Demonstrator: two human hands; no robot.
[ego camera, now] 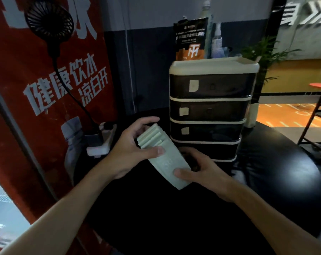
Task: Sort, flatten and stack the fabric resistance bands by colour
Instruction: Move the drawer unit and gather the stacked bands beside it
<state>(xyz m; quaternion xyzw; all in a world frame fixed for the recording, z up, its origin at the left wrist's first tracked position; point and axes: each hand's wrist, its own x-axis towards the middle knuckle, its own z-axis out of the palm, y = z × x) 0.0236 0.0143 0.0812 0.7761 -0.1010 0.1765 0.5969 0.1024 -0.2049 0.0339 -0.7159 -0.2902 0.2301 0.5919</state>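
Hovering above the dark tabletop (174,227) near the drawers (207,111), the pale green bands (167,162) are clasped by the left grip (130,151) and right grip (205,173) at opposite ends, seemingly the best hold for something soft, light and floppy.

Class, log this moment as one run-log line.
left hand: grips green band stack | right hand: grips its near end | place: over black table

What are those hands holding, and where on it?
A stack of pale green bands: left hand grips its far end, right hand its near end.
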